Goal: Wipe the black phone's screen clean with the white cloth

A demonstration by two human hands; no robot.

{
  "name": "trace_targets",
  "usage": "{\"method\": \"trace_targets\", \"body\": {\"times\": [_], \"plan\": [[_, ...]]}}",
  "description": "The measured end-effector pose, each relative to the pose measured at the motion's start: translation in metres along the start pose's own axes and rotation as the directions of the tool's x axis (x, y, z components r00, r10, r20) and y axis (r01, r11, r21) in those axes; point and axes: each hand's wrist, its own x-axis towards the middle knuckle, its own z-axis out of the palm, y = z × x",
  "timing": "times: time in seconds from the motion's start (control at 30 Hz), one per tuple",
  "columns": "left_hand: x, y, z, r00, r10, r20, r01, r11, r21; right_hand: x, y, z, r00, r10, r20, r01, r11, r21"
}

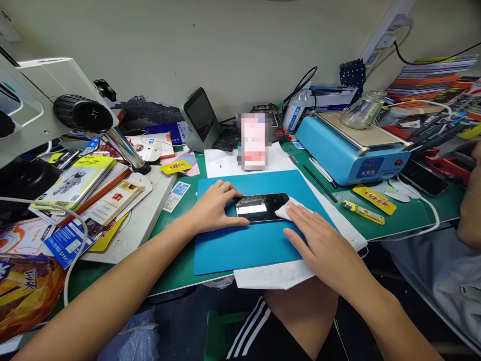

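Note:
A black smartphone [259, 208] lies screen up on a blue mat [240, 250], light reflecting off its glass. My left hand [214, 208], with a ring on one finger, grips the phone's left end, the thumb along the near edge and the fingers at the far edge. Under the fingers of my right hand [319, 238] is a folded white wipe [287, 208], pressed onto the phone's right end. The right thumb sticks out apart over the mat. That end of the phone is partly hidden by the wipe.
Behind the mat stands a blurred upright screen [253, 143]. A blue heating machine [349, 150] carrying a glass jar [363, 110] is at right, near a tweezer-like black tool [319, 183]. Boxes [78, 185] and a microscope stand [128, 145] crowd the left. Another person's arm [471, 200] shows far right.

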Motion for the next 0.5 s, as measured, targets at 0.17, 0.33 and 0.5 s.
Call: {"method": "trace_targets", "body": {"times": [0.17, 0.33, 0.5], "plan": [[0.001, 0.003, -0.001, 1.000, -0.012, -0.005, 0.012, 1.000, -0.004, 0.023, 0.002, -0.002, 1.000, 0.017, 0.024, -0.017, 1.000, 0.012], [0.000, 0.003, -0.001, 1.000, 0.001, -0.015, -0.001, 1.000, 0.004, 0.038, 0.003, -0.003, 1.000, 0.003, 0.012, -0.003, 1.000, 0.023], [0.000, 0.001, 0.000, 1.000, 0.010, -0.006, -0.010, 1.000, 0.005, 0.010, -0.004, -0.002, 1.000, 0.018, -0.001, -0.019, 0.999, -0.042]]}}
